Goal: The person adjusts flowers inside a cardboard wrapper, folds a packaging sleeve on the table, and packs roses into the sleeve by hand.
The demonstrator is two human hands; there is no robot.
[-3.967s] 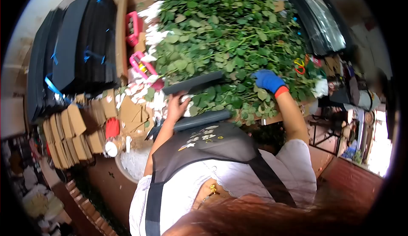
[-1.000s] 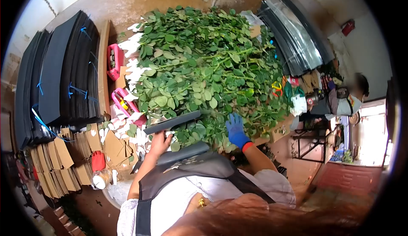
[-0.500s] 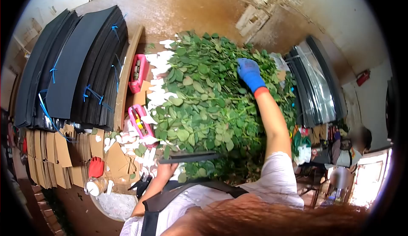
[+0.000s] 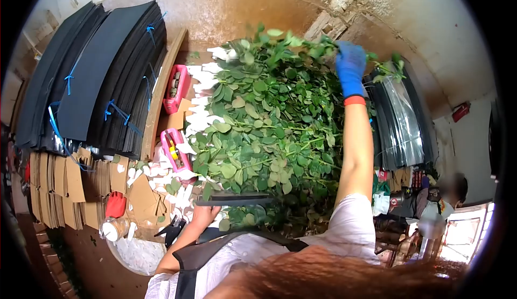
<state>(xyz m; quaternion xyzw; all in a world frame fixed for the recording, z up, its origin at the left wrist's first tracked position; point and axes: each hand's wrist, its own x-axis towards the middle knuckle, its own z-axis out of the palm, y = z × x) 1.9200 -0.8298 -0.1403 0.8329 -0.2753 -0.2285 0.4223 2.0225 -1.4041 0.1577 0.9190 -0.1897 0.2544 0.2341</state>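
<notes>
Long leafy green stems lie side by side in a broad pile, with white wrapped ends along its left side. My right hand, in a blue glove with a red cuff, is closed around a leafy stem at the pile's far right corner; the stem is raised and blurred. Close to my body, my left hand is bare and closed at the left end of a dark flat strip, which lies over the near edge of the leaves.
Stacks of dark sheets tied with blue string stand left, above cardboard pieces. Two pink dispensers sit beside a wooden bar. Plastic-wrapped sheets stand right. A person is at the lower right.
My right hand has moved away from me and to the right, lifting a leafy stem from the pile. My left hand stays at the strip, slightly shifted in view.
</notes>
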